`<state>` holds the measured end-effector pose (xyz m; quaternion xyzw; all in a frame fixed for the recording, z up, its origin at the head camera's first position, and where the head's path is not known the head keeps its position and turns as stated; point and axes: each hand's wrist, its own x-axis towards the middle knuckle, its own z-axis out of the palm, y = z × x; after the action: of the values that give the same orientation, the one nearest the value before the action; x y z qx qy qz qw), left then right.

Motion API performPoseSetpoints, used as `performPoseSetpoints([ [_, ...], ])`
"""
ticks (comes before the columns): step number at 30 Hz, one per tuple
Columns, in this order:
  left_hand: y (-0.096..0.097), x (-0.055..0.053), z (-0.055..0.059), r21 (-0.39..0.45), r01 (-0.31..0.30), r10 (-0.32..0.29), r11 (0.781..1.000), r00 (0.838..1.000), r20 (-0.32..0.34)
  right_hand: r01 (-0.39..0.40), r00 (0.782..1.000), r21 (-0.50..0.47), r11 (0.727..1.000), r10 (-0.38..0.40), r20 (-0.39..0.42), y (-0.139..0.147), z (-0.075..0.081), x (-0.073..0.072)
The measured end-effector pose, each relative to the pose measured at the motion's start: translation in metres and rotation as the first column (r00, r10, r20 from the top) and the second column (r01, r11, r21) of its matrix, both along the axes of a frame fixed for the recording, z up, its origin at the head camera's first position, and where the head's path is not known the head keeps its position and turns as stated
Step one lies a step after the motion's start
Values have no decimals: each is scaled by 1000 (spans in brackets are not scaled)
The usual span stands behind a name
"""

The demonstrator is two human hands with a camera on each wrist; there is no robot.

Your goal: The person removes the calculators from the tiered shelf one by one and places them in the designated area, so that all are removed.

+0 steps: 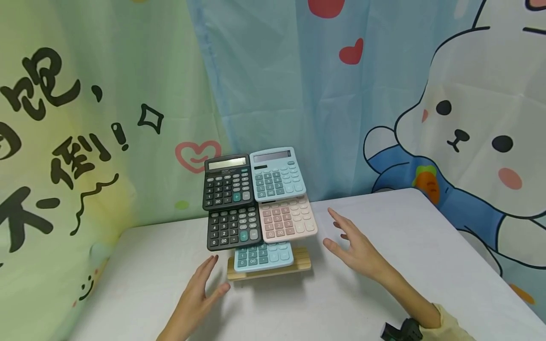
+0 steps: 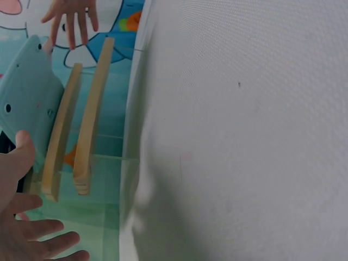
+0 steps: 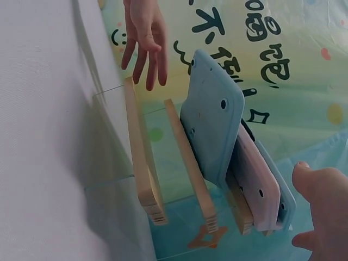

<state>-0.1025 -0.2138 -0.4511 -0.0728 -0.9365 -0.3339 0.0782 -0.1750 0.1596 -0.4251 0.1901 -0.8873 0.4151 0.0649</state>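
Observation:
Calculators stand stacked in tiers on a wooden-slatted stand (image 1: 304,260). On the top tier are a black calculator (image 1: 228,183) and a light blue calculator (image 1: 278,174). Below them come another black calculator (image 1: 234,228) and a pink calculator (image 1: 288,219). A second light blue calculator (image 1: 263,258) leans alone at the bottom front. My left hand (image 1: 197,291), holding nothing, hovers at the stand's lower left with fingers spread. Off the right side, my right hand (image 1: 356,248) is likewise empty, its fingers extended toward the pink calculator.
The stand rests on a table with a white cloth (image 1: 153,274). A printed curtain (image 1: 273,85) hangs close behind it. In the right wrist view, the wooden slats (image 3: 142,157) show below the tilted calculators. A black device (image 1: 403,329) sits on my right wrist.

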Motion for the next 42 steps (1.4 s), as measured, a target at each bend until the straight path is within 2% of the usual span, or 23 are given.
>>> performPoseSetpoints([
  [9, 1, -2, -4, -13, 1, -1, 1000, 1000, -10, 11, 1000, -29, 1000, -11, -22, -1, 3, -1],
  [16, 1, -3, -7, -29, 4, -6, 1000, 999, -52, -6, 999, -52, 999, 4, -38, -4, 7, -3],
  [27, 2, -7, -8, -53, -7, 6, 999, 1000, -22, -15, 998, -79, 997, 10, -55, -5, 14, -7],
  [35, 4, -10, -10, -59, 11, -13, 998, 999, -48, -4, 997, -88, 996, -3, -80, -6, 21, -10],
  [42, 6, -14, -11, -49, -6, 6, 999, 1000, 15, -15, 996, -131, 991, 3, -92, -3, 28, -12],
])
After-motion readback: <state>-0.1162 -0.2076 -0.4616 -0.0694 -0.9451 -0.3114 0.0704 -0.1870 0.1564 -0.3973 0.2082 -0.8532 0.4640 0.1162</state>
